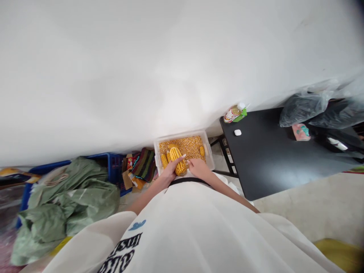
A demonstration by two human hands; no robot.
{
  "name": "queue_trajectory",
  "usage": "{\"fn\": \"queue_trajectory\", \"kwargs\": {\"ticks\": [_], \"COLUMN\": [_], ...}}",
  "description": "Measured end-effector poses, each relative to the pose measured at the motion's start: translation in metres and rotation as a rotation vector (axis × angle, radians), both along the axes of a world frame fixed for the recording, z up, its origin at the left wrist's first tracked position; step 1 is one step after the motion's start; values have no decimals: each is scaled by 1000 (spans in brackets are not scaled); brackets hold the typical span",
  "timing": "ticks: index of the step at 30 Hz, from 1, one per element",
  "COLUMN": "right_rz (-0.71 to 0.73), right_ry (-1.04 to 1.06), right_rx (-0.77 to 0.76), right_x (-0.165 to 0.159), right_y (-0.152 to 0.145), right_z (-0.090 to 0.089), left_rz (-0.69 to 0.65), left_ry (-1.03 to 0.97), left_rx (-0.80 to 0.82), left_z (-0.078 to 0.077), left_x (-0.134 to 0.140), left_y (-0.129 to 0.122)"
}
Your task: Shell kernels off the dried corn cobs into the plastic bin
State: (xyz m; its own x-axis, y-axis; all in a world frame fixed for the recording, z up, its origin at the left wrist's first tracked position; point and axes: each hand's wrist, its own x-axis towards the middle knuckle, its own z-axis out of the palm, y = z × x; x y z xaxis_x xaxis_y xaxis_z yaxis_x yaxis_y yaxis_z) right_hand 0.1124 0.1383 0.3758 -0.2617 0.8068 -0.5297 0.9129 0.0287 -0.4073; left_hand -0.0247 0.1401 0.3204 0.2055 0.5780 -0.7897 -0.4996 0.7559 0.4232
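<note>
In the head view, my left hand (pixel 170 171) is wrapped round a yellow corn cob (pixel 179 165), its thumb lying across the kernels. Beside it on the right, my right hand (pixel 196 167) has its fingers closed close to the cob's side; what they pinch, if anything, is too small to make out. Both hands are over the near side of a clear plastic bin (pixel 209 153) that holds a layer of loose corn kernels (pixel 189 143). More cobs lie in the bin's left part, and a short cob (pixel 202 151) rests at its right side.
Right of the bin stands a black table (pixel 264 151) with a bottle (pixel 234 113), a small white case (pixel 237 132) and dark plastic bags (pixel 305 108). To the left are a blue crate (pixel 113 168) under green cloth (pixel 76 197) and a striped fabric piece (pixel 144 165). A white wall (pixel 127 76) rises behind.
</note>
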Motion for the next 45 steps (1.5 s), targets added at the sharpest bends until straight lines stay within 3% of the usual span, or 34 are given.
{"fn": "queue_trajectory", "kwargs": {"ticks": [10, 21, 27, 37, 43, 45], "right_rz": [128, 88, 107, 338, 193, 181], "right_ry": [125, 208, 285, 331, 464, 467], "right_rx": [-45, -81, -152, -85, -412, -389], "right_x": [13, 11, 17, 21, 27, 27], "right_y": [-6, -3, 4, 10, 11, 8], "right_z": [15, 14, 4, 1, -7, -9], "left_rz": [37, 19, -5, -17, -40, -16], "left_ry": [54, 77, 97, 170, 181, 185], "left_rx": [-68, -22, 61, 79, 53, 47], "left_z": [-4, 0, -4, -12, -3, -2], "left_x": [-7, -6, -7, -11, -9, -8], "left_y": [3, 4, 2, -5, -5, -6]}}
